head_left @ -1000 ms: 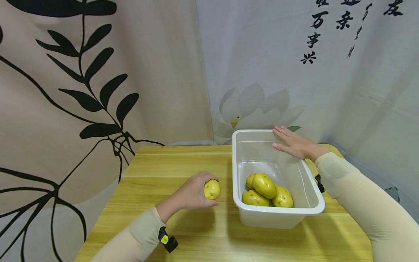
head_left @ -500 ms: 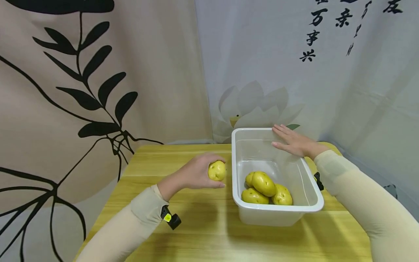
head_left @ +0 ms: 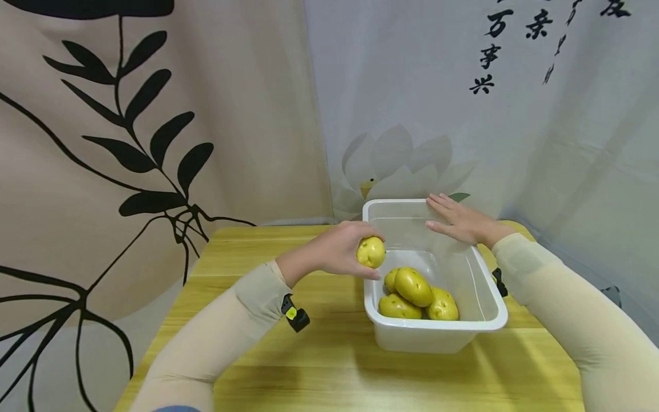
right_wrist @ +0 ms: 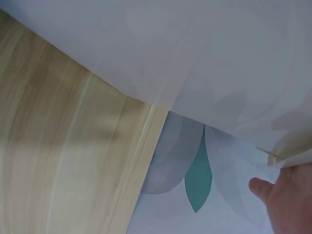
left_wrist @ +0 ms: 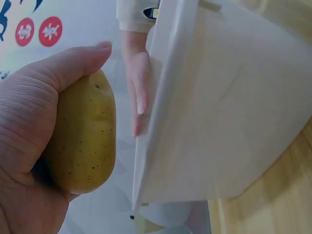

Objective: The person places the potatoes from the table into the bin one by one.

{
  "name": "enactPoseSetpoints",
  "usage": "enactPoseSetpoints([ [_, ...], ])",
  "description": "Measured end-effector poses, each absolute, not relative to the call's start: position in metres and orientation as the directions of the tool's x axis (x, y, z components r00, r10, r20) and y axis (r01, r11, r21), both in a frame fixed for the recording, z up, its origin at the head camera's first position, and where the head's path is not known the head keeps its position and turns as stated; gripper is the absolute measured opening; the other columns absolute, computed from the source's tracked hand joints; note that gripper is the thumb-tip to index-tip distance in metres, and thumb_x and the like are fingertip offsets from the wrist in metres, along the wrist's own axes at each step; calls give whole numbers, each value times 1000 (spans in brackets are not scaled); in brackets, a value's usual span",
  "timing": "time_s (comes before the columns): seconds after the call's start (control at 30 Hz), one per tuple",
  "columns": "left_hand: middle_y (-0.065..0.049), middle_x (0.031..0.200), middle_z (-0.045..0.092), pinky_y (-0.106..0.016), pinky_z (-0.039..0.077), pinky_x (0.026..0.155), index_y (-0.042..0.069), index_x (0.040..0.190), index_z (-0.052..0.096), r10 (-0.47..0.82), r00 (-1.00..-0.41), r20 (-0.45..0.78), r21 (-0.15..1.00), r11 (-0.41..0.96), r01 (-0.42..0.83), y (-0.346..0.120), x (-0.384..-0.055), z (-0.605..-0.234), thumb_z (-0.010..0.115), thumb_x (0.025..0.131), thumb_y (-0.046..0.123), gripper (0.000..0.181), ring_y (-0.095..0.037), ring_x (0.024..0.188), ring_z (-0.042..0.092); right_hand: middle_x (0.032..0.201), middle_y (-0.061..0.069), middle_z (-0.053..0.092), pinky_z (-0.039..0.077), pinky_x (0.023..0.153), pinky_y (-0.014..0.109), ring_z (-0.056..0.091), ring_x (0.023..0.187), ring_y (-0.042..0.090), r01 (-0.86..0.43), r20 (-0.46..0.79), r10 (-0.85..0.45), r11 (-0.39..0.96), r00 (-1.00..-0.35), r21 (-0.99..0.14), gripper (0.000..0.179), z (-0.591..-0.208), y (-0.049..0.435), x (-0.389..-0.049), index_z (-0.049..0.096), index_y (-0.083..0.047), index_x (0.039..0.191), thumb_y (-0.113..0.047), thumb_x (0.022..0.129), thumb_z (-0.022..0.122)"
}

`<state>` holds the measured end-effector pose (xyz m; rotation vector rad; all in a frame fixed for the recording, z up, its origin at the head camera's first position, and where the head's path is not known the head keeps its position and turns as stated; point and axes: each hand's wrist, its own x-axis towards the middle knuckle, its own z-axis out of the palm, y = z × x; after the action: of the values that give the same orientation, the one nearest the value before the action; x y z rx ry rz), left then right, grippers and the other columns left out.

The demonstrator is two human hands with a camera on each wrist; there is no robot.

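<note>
My left hand (head_left: pixel 345 249) grips a yellow potato (head_left: pixel 370 252) at the left rim of a white plastic tub (head_left: pixel 435 325). Close up in the left wrist view, the thumb and fingers curl round the brown-specked potato (left_wrist: pixel 87 136), just short of the tub's outer wall (left_wrist: pixel 234 112). Inside the tub, several more yellow potatoes (head_left: pixel 412 287) lie heaped toward the near end. Resting on the tub's far right rim is my right hand (head_left: pixel 458 220), its fingers straight. Only part of that right hand (right_wrist: pixel 295 200) shows in the right wrist view, beside the rim.
The tub stands on a wooden table (head_left: pixel 288 366), toward its right side. Behind the table hangs a printed cloth (head_left: pixel 268 114) with black leaves, a pale flower and dark characters. The table's far edge runs close to this cloth.
My left hand has carried the potato up and to the right, from over the table to the tub's left rim. The right hand stays on the far right rim.
</note>
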<state>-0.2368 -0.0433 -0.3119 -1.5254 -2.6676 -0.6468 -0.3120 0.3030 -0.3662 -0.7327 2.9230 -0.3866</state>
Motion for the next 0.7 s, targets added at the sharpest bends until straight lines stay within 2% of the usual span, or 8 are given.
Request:
enactPoseSetpoints([
  [0.3, 10, 96, 59, -19, 46, 66, 13, 122, 61, 877, -476, 58, 332, 433, 838, -9, -247, -299, 79, 74, 49, 63, -5, 80, 55, 160, 11, 7, 9, 112, 60, 0, 146, 34, -440, -37, -465, 857, -884, -269, 77, -364, 301, -312, 13, -12, 155, -57, 98, 38],
  [0.53, 11, 93, 59, -18, 46, 65, 11, 123, 61, 905, -423, 34, 307, 393, 867, 17, -253, -296, 78, 75, 49, 64, -5, 77, 55, 161, 8, 5, 11, 111, 60, 0, 146, 34, -440, -48, -464, 863, -884, -247, 77, -366, 302, -313, 12, -13, 155, -58, 98, 37],
  [0.7, 10, 97, 57, -17, 45, 68, 13, 123, 60, 913, -408, 13, 304, 385, 872, 31, -257, -297, 77, 76, 49, 62, -6, 82, 54, 161, 9, 5, 12, 110, 61, 1, 145, 35, -441, -47, -466, 861, -883, -252, 77, -365, 302, -311, 11, -14, 155, -58, 98, 37],
])
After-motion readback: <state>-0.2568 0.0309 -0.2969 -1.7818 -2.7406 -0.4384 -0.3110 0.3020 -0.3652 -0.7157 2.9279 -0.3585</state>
